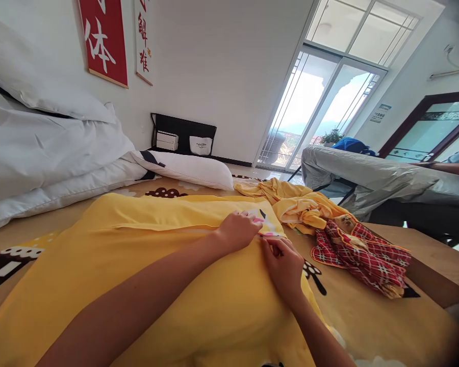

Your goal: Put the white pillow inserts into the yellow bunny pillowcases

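A large yellow fabric cover (214, 285), bulging as if something soft is inside, lies across the bed in front of me. A long slit with a folded edge runs along its upper side, and its far right corner shows a white and pink print. My left hand (240, 229) has its fingers curled over the cover beside that print, gripping the cloth at the end of the slit. Close by, my right hand (285, 262) pinches the cover's edge between thumb and fingers. The exact bit of edge in that pinch is hidden.
White pillows (53, 148) are piled at the left, and another white pillow (199, 168) lies beyond the cover. Crumpled yellow cloth (298, 204) and a red plaid cloth (363, 250) lie at the right. Behind them stands a plastic-draped piece of furniture (367, 165), with a person's arm (453, 168) over it.
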A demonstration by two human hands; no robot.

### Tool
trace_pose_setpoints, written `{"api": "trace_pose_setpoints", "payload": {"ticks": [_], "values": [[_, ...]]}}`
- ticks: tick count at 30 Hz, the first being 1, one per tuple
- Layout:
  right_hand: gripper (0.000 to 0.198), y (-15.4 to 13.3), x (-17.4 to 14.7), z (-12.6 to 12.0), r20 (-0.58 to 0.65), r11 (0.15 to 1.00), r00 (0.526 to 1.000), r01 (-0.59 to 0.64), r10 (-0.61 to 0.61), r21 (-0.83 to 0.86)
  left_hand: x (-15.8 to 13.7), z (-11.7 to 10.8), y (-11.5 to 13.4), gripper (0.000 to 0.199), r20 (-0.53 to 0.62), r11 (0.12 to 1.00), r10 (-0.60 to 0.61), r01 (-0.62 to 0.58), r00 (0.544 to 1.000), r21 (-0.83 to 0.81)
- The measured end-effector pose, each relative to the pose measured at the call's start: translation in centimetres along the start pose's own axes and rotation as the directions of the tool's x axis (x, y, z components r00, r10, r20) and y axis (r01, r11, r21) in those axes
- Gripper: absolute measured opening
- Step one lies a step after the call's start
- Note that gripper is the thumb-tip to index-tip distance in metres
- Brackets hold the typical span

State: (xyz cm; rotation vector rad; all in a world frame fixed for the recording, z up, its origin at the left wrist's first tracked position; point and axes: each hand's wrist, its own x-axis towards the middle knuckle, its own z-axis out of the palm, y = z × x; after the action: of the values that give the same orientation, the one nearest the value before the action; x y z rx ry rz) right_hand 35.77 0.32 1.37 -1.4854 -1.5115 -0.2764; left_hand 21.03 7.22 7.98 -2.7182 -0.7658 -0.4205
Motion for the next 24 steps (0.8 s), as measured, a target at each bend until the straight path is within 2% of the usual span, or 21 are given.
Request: {"api": "trace_pose_setpoints", "payload": {"ticks": [5, 11, 17, 24], "values": [[0.032, 0.7, -0.1, -0.6, 0.011, 0.998, 0.998, -0.061, 0.061, 0.025, 0.1, 0.6, -0.1, 0.033, -0.032, 0.997, -0.062, 0.06, 0.998, -0.05], [0.038, 1.4, 0.4, -1.3, -0.001, 0.995, 0.995, -0.098, 0.098, 0.009, -0.7, 0.4, 0.4, 0.035, 0.06, 0.997, -0.074, 0.074, 0.995, 0.009], [0.047, 4.5, 0.9, -2.3, -0.059, 0.97, 0.972, -0.233, 0.229, -0.069, -0.5, -0.1, 0.2, 0.034, 0.029, 0.997, -0.082, 0.081, 0.996, 0.017], [0.043, 6.9, -0.4, -3.0, -0.048, 0.934, 0.937, -0.349, 0.346, -0.076, -0.4, -0.5, 0.3, 0.031, -0.003, 0.996, -0.083, 0.083, 0.997, 0.017]]}}
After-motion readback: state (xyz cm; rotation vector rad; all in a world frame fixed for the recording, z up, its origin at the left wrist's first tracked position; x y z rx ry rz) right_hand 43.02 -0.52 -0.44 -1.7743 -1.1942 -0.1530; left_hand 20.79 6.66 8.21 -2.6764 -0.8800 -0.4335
